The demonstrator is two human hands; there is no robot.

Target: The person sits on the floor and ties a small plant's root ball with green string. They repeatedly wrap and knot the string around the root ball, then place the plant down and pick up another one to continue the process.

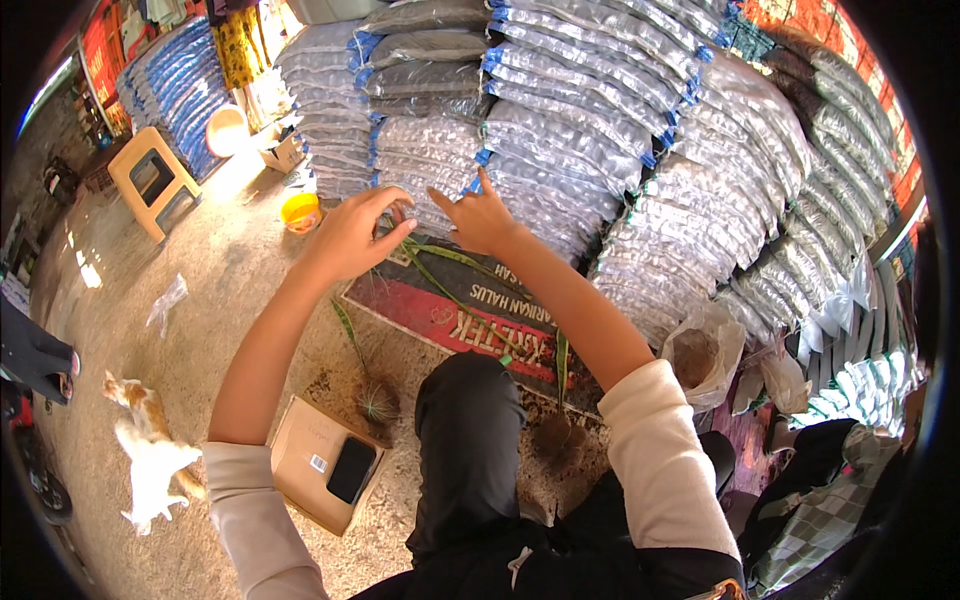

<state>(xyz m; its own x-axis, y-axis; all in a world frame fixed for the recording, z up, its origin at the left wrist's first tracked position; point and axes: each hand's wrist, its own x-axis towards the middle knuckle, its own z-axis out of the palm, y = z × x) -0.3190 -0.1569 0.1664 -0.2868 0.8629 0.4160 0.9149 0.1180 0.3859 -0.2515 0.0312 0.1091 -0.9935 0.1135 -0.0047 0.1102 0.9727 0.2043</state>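
Observation:
My left hand (352,234) is raised over the edge of a red and black printed banner (405,306), thumb and fingers curved with a gap between them. Thin green plant parts show at its fingertips; whether it grips them cannot be made out. My right hand (484,219) is just beside it, thumb and one finger stretched out, nothing seen in it. Below the hands, long green leaves (450,292) lie across the banner. A plant with a round root clump (376,401) lies left of my knee (469,412), and another root clump (559,442) lies right of it.
Stacked clear plastic sacks (555,150) wall off the far side. To the left are a cardboard box (300,450) bearing a phone (351,469), cats (150,457), a plastic stool (154,184) and a yellow tub (301,212). An open plastic bag (701,356) stands right; people sit or stand at both sides.

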